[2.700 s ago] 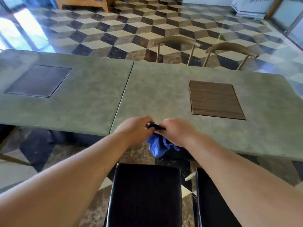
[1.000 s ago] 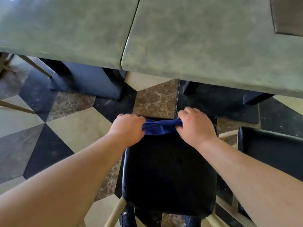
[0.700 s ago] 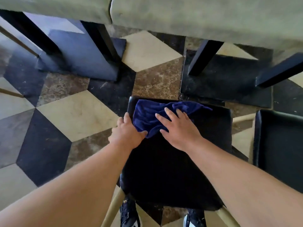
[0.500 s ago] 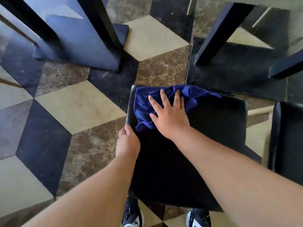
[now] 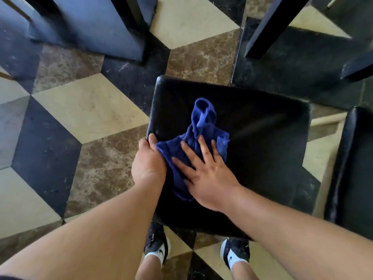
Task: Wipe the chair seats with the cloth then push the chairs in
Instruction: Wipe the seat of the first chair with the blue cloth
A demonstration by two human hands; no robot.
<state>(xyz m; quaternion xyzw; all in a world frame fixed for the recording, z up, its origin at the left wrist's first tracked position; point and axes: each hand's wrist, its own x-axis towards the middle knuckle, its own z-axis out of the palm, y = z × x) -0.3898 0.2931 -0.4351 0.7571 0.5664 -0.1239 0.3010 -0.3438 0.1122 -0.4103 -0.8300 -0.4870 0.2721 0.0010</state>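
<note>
The patterned tile floor [image 5: 90, 106] is filling the view, with the black chair seat [image 5: 262, 158] sitting clear of the table legs [image 5: 262, 27] and a second seat [image 5: 355, 168] waiting beside it. The left hand [image 5: 148, 160] is gripping the seat's left edge, fingers curled around it. The right hand [image 5: 207, 174], fingers spread flat, is pressing the blue cloth [image 5: 201, 130], which has been dragged from the far edge toward the near side and bunched, so the first wiping stroke is likely nearly complete.

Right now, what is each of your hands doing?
Left hand: closed on the left edge of the black chair seat.
Right hand: open, fingers spread, pressing the blue cloth flat on the seat.
</note>
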